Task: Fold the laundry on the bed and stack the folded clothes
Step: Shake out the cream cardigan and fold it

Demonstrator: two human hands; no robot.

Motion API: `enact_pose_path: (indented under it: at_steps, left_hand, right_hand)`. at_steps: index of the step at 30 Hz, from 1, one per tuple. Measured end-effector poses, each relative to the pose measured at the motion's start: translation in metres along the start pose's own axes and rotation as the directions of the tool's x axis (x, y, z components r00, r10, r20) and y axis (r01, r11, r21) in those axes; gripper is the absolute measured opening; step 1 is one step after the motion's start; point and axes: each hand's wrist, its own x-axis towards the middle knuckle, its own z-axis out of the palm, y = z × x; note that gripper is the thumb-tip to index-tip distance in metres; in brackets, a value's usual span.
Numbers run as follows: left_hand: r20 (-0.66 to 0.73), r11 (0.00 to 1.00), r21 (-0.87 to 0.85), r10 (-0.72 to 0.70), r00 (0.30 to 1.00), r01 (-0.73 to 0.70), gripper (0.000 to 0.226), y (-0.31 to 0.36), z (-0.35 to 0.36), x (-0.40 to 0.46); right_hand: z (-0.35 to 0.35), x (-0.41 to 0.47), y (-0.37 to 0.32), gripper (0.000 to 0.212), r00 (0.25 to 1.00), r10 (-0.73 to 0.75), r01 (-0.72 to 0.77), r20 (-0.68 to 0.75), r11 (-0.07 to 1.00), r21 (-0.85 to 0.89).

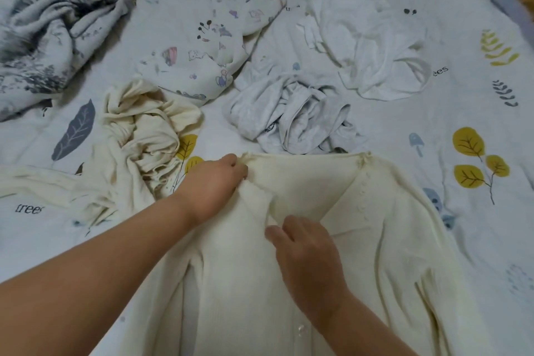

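Cream cardigan (361, 240) in both hands' grip

Bare sheet (404, 136) lies open to the right of the cardigan (361, 240) and in a strip at far top. Just beyond its collar a grey heap (291, 115) blocks the way ahead, with a white heap (372, 43) and a printed garment (219, 46) behind it. To the left a cream heap (144, 136) crowds close, and a grey blanket (49, 26) fills the far left corner.
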Motion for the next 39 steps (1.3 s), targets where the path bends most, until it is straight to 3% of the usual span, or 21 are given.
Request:
enact_pose_path:
  at_steps: [2, 4, 5, 7, 8, 9, 11, 13, 15, 16, 17, 19, 21, 23, 26, 29, 32, 34, 36, 38, 39]
  left_hand:
    - [-0.046, 0.976, -0.204, -0.081, 0.996, 0.07, 0.027, -0.006, 0.007, -0.013]
    - [-0.038, 0.873, -0.431, -0.272, 0.962, 0.23, 0.016, -0.009, 0.017, -0.023]
    - [0.001, 0.758, -0.56, -0.404, 0.915, 0.335, 0.007, -0.008, 0.02, -0.025]
    - [0.169, 0.437, -0.754, -0.592, 0.788, 0.49, 0.021, 0.0, 0.023, -0.023]
    - [0.262, 0.333, -0.775, -0.604, 0.752, 0.537, 0.031, 0.004, 0.023, -0.02]
    - [0.328, 0.332, -0.744, -0.575, 0.75, 0.58, 0.04, 0.008, 0.023, -0.018]
    - [0.38, 0.432, -0.663, -0.509, 0.772, 0.611, 0.043, 0.016, 0.027, -0.014]
    - [0.299, 0.491, -0.649, -0.537, 0.789, 0.581, 0.023, 0.017, 0.03, -0.012]
    - [0.119, 0.52, -0.657, -0.643, 0.757, 0.545, 0.013, 0.016, 0.031, -0.011]
    - [0.027, 0.556, -0.636, -0.676, 0.736, 0.534, 0.024, 0.014, 0.032, -0.01]
    - [-0.011, 0.6, -0.585, -0.678, 0.735, 0.545, 0.037, 0.011, 0.033, -0.008]
    - [0.044, 0.666, -0.485, -0.629, 0.776, 0.567, 0.046, 0.005, 0.039, -0.002]
    - [0.127, 0.631, -0.563, -0.573, 0.81, 0.534, 0.031, -0.004, 0.04, 0.005]
    - [0.12, 0.56, -0.669, -0.568, 0.814, 0.489, 0.015, -0.011, 0.038, 0.012]
    - [-0.025, 0.651, -0.594, -0.602, 0.798, 0.472, 0.013, -0.02, 0.035, 0.018]
    - [-0.094, 0.683, -0.511, -0.648, 0.756, 0.522, 0.017, -0.017, 0.034, 0.02]
    - [-0.207, 0.729, -0.487, -0.632, 0.747, 0.481, 0.03, 0.005, 0.027, 0.023]
    - [-0.336, 0.821, -0.462, -0.512, 0.791, 0.336, 0.04, 0.034, 0.018, 0.022]
    - [-0.427, 0.932, -0.346, -0.262, 0.866, 0.111, 0.048, 0.07, 0.016, 0.018]
    - [-0.367, 0.975, -0.19, 0.04, 0.929, -0.117, 0.055, 0.101, 0.027, 0.012]
    - [-0.26, 0.972, -0.144, 0.145, 0.955, -0.187, 0.057, 0.113, 0.033, 0.011]
  right_hand:
    - [0.006, -0.012, -0.001, 0.015, 0.982, -0.147, 0.157, 0.121, 0.985, -0.077]
    - [0.012, -0.021, -0.001, 0.022, 0.952, -0.167, 0.186, 0.256, 0.981, -0.051]
    - [0.015, -0.024, -0.002, 0.027, 0.943, -0.16, 0.176, 0.291, 0.984, -0.032]
    - [0.018, -0.024, -0.007, 0.035, 0.938, -0.146, 0.152, 0.316, 0.988, 0.003]
    - [0.019, -0.023, -0.011, 0.038, 0.933, -0.141, 0.144, 0.331, 0.989, 0.017]
    - [0.019, -0.022, -0.014, 0.039, 0.925, -0.145, 0.144, 0.352, 0.989, 0.028]
    - [0.019, -0.021, -0.019, 0.041, 0.916, -0.157, 0.155, 0.37, 0.987, 0.033]
    - [0.012, -0.018, -0.018, 0.042, 0.942, -0.129, 0.126, 0.31, 0.992, 0.031]
    - [0.003, -0.013, -0.003, 0.041, 0.994, 0.004, -0.004, 0.111, 1.0, -0.001]
    - [-0.004, -0.009, 0.012, 0.043, 0.993, 0.116, -0.116, -0.022, 0.993, -0.015]
    - [-0.013, -0.004, 0.03, 0.047, 0.96, 0.25, -0.254, -0.124, 0.967, -0.012]
    - [-0.034, 0.008, 0.072, 0.051, 0.832, 0.532, -0.539, -0.16, 0.842, -0.004]
    - [-0.048, 0.018, 0.114, 0.052, 0.691, 0.721, -0.722, -0.053, 0.692, -0.003]
    - [-0.053, 0.028, 0.148, 0.047, 0.61, 0.784, -0.787, 0.12, 0.616, -0.025]
    - [-0.055, 0.038, 0.176, 0.02, 0.637, 0.725, -0.704, 0.262, 0.685, -0.188]
    - [-0.059, 0.049, 0.187, 0.023, 0.695, 0.706, -0.68, 0.139, 0.708, -0.191]
    - [-0.053, 0.051, 0.178, 0.046, 0.715, 0.697, -0.666, 0.056, 0.703, -0.25]
    - [-0.046, 0.039, 0.158, 0.059, 0.779, 0.624, -0.616, -0.064, 0.74, -0.27]
    - [-0.034, 0.017, 0.137, 0.065, 0.878, 0.458, -0.477, -0.138, 0.814, -0.331]
    - [-0.022, -0.007, 0.123, 0.062, 0.932, 0.36, -0.344, -0.035, 0.852, -0.394]
    - [-0.017, -0.017, 0.121, 0.062, 0.913, 0.398, -0.327, 0.091, 0.846, -0.422]
